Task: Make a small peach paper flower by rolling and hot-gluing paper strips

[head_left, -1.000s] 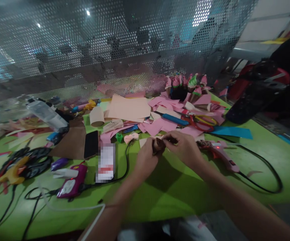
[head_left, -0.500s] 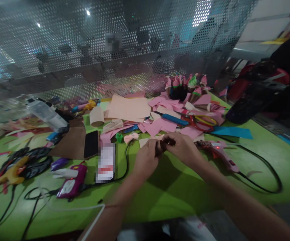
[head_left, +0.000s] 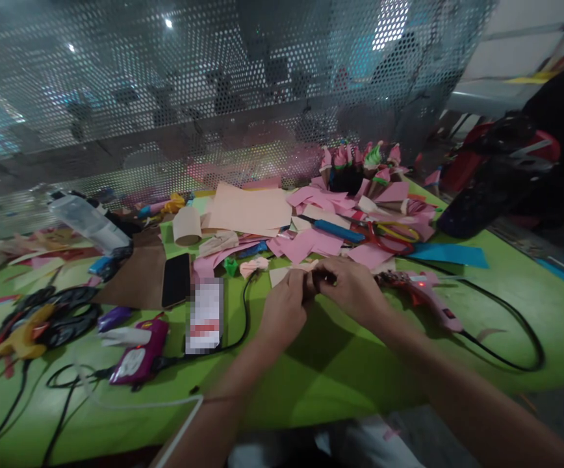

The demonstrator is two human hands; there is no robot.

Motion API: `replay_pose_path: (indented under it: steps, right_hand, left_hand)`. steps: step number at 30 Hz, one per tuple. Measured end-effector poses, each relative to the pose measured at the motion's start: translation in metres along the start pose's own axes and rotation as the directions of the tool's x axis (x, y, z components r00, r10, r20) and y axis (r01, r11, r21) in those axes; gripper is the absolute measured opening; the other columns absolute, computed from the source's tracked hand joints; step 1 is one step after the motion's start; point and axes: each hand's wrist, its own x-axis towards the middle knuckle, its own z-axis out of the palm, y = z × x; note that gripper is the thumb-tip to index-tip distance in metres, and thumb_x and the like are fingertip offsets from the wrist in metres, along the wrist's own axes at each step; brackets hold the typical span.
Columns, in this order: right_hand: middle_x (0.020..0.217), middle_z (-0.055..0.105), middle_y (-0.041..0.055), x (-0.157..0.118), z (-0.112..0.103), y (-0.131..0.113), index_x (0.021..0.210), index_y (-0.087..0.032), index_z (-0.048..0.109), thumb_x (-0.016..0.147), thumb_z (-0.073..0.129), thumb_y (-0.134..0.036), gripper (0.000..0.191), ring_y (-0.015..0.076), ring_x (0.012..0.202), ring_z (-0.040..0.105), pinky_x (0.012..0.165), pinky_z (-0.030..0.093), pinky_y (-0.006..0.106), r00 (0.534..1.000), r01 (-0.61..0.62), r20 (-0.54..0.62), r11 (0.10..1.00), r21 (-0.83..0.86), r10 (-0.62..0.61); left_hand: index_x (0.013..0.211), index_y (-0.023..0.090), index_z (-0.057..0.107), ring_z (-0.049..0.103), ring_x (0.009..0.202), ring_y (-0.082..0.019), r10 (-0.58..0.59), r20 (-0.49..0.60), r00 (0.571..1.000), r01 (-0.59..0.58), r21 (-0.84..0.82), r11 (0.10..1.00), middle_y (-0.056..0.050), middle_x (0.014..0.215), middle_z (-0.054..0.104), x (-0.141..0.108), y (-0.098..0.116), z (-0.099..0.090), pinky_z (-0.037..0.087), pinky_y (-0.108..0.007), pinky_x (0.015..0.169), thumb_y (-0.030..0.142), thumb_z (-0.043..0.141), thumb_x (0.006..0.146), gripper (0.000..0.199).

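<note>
My left hand (head_left: 286, 305) and my right hand (head_left: 353, 289) meet above the green table (head_left: 340, 390), fingertips almost touching. Between their closed fingers is a small dark brown piece (head_left: 315, 281), mostly hidden, its shape too small to tell. A pink glue gun (head_left: 433, 300) with a red light lies to the right of my right hand. Beyond my fingers are pink paper scraps (head_left: 311, 246). To the left of my left hand lie a small peach-coloured piece (head_left: 253, 266) and a green one (head_left: 230, 266).
Scissors (head_left: 392, 237) and a blue cutter (head_left: 338, 230) lie among papers. Small cone-shaped pieces (head_left: 343, 159) stand at the back. On the left are a black phone (head_left: 177, 281), a magenta device (head_left: 138, 351), cables and a clear bottle (head_left: 89, 221). A dark bottle (head_left: 472, 201) stands right.
Both hands stay almost in place, still around the brown piece, with slight finger movement. The whole view has shifted slightly.
</note>
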Motion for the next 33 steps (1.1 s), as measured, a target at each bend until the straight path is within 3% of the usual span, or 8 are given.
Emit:
replay_pose_path:
  steps: [11,19,28,33]
  right_hand:
    - [0.079,0.071,0.0052,-0.0001,0.0005,0.0029,0.079,-0.02,0.064,0.073,0.054,-0.011,0.015,0.0209,0.076,0.062,0.069,0.041,0.029,1.0,0.014,0.001,1.0,-0.007,-0.014]
    - [0.081,0.074,0.0021,0.0027,-0.0056,0.0033,0.085,-0.02,0.068,0.08,0.054,-0.015,0.016,0.0175,0.073,0.065,0.067,0.044,0.026,0.998,-0.003,0.059,0.964,0.265,-0.014]
    - [0.076,0.071,0.0014,0.0021,-0.0033,0.0045,0.078,-0.02,0.066,0.073,0.054,-0.008,0.017,0.0174,0.072,0.064,0.066,0.043,0.026,0.999,-0.031,0.012,0.98,0.198,0.029]
    - [0.075,0.07,0.0022,0.0011,-0.0048,0.0,0.075,-0.02,0.064,0.072,0.054,-0.009,0.015,0.0177,0.071,0.061,0.066,0.041,0.026,1.0,-0.021,0.004,0.993,0.113,0.021]
  left_hand:
    - [0.095,0.022,0.045,0.062,0.08,-0.021,0.003,-0.042,0.999,-0.004,-0.029,1.0,-0.004,0.089,0.063,-0.0015,-0.0009,-0.0005,0.039,-0.03,0.065,0.012,0.051,0.086,0.014]
    - [0.096,0.021,0.047,0.063,0.082,-0.021,-0.031,-0.054,0.998,0.03,-0.022,0.999,-0.005,0.09,0.064,0.0007,-0.0014,-0.0043,0.042,-0.03,0.068,0.013,0.05,0.086,0.014]
    - [0.098,0.021,0.047,0.063,0.083,-0.022,-0.041,0.032,0.999,0.04,0.017,0.999,-0.006,0.092,0.064,0.0021,0.0025,-0.0048,0.041,-0.031,0.066,0.012,0.048,0.086,0.015]
    - [0.098,0.021,0.047,0.063,0.081,-0.022,-0.03,0.026,0.999,0.03,0.001,1.0,-0.005,0.089,0.064,0.0007,0.0021,-0.0038,0.041,-0.031,0.067,0.014,0.05,0.086,0.013]
